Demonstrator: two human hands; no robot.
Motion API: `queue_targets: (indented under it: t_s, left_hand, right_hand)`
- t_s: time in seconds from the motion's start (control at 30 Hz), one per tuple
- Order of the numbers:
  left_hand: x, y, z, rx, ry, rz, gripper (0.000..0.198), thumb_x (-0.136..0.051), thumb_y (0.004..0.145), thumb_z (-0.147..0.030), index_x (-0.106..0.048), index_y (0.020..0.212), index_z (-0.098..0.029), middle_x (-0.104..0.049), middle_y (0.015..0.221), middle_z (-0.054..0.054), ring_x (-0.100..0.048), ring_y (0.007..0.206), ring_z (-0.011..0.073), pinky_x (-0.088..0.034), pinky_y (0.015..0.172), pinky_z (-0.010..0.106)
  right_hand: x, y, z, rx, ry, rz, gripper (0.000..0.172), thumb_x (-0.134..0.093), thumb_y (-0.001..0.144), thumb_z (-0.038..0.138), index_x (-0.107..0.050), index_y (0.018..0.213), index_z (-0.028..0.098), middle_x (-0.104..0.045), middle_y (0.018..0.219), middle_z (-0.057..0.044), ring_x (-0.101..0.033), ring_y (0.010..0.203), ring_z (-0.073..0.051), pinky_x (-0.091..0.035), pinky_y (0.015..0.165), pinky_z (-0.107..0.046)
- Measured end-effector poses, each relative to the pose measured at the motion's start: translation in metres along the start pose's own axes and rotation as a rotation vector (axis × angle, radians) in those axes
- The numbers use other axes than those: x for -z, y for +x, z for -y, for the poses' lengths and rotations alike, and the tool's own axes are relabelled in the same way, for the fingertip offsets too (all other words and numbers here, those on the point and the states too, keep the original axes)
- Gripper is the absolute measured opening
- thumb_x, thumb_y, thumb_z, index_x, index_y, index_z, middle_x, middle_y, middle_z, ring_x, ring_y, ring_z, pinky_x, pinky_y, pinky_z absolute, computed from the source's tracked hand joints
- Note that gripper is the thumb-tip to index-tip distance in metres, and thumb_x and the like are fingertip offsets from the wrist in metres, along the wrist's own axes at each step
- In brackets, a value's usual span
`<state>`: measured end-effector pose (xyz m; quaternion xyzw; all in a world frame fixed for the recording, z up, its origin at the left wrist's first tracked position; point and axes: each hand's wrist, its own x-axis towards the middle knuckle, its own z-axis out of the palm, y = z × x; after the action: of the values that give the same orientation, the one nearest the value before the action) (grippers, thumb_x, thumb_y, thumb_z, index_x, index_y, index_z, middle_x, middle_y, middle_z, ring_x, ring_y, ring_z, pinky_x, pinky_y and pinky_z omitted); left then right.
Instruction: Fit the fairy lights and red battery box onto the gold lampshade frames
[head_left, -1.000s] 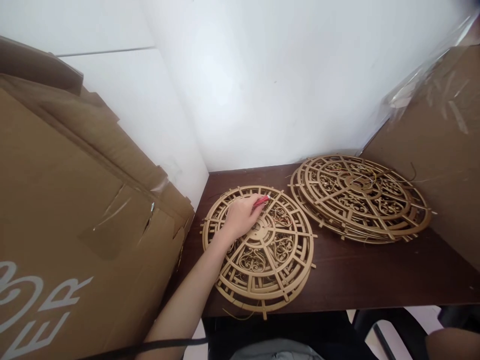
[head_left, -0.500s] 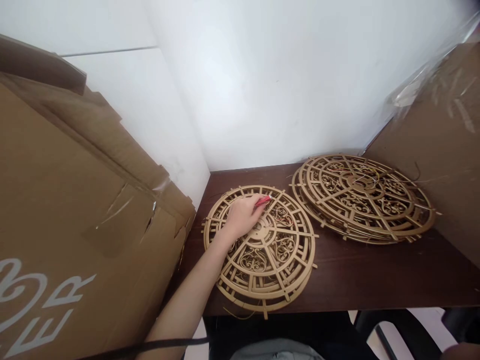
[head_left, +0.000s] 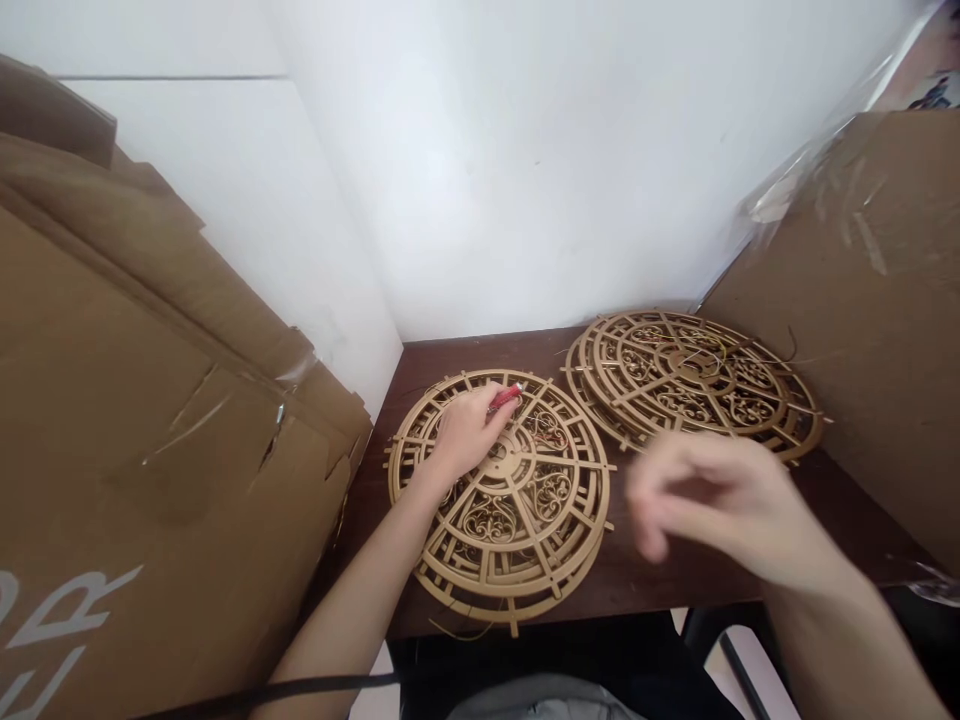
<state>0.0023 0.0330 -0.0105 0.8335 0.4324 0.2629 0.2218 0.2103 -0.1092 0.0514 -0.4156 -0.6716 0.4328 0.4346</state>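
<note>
My left hand [head_left: 471,430] is closed around a small red object with a silvery tip [head_left: 505,397], whose exact kind I cannot make out. It rests over the upper left part of a round, gold-coloured openwork clock-like frame [head_left: 501,580] with scroll ornaments. This frame lies on top of at least one other. To the right, above the dark table, hangs my right hand [head_left: 712,500], its fingers curled and smeared by motion. Whether anything is between them does not show. Behind it lies a second pile of similar gold frames [head_left: 645,385], partly covered by that hand.
Thin loose wires [head_left: 709,350] trail over the right pile. A large cardboard box [head_left: 187,400] stands at the left, another cardboard box [head_left: 847,260] with clear tape at the right. A white wall [head_left: 510,180] rises behind the dark brown table [head_left: 637,580].
My right hand has come into view from the lower right and is now over the table. The left hand keeps its hold on the red object at the same frame. The view has shifted slightly right.
</note>
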Motion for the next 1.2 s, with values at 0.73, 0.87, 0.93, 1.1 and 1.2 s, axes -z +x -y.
queue_targets:
  t_s: [0.73, 0.87, 0.93, 1.1, 1.2]
  left_hand:
    - [0.003, 0.001, 0.011, 0.136, -0.120, -0.364, 0.025, -0.040, 0.093, -0.038, -0.054, 0.088, -0.018, -0.058, 0.070, 0.000, -0.051, 0.059, 0.0131, -0.037, 0.058, 0.025]
    - [0.007, 0.001, 0.012, 0.159, -0.219, -0.398, 0.026, -0.039, 0.093, -0.039, -0.053, 0.100, -0.018, -0.064, 0.075, 0.002, -0.058, 0.061, 0.0132, -0.044, 0.060, 0.025]
    - [0.010, 0.001, 0.011, 0.162, -0.242, -0.419, 0.027, -0.039, 0.093, -0.039, -0.052, 0.104, -0.018, -0.066, 0.078, 0.003, -0.061, 0.064, 0.0134, -0.047, 0.062, 0.025]
    - [0.015, 0.000, 0.010, 0.149, -0.247, -0.528, 0.030, -0.037, 0.094, -0.041, -0.049, 0.108, -0.018, -0.064, 0.082, 0.004, -0.062, 0.068, 0.0124, -0.050, 0.062, 0.024]
    - [0.015, -0.001, 0.011, 0.137, -0.238, -0.641, 0.028, -0.035, 0.095, -0.041, -0.046, 0.107, -0.018, -0.058, 0.079, 0.002, -0.058, 0.064, 0.0106, -0.048, 0.057, 0.022]
  right_hand:
    - [-0.014, 0.097, -0.069, -0.045, -0.244, 0.379, 0.017, -0.069, 0.079, 0.022, -0.069, 0.095, 0.018, -0.066, 0.077, 0.000, -0.058, 0.065, -0.012, -0.047, 0.062, -0.023]
    - [-0.014, 0.096, -0.069, 0.006, -0.317, 0.366, 0.006, -0.067, 0.081, 0.021, -0.070, 0.082, 0.016, -0.067, 0.079, -0.002, -0.059, 0.067, -0.012, -0.047, 0.060, -0.023]
    - [-0.014, 0.095, -0.071, 0.034, -0.334, 0.349, 0.007, -0.066, 0.082, 0.021, -0.070, 0.083, 0.017, -0.068, 0.081, -0.003, -0.061, 0.069, -0.013, -0.048, 0.062, -0.024]
    - [-0.011, 0.094, -0.076, 0.073, -0.335, 0.278, 0.021, -0.063, 0.084, 0.024, -0.069, 0.104, 0.018, -0.069, 0.083, -0.004, -0.062, 0.068, -0.014, -0.049, 0.063, -0.026]
    - [-0.010, 0.094, -0.076, 0.067, -0.362, 0.300, 0.038, -0.062, 0.086, 0.025, -0.059, 0.124, 0.022, -0.069, 0.078, -0.001, -0.061, 0.063, -0.014, -0.049, 0.064, -0.028]
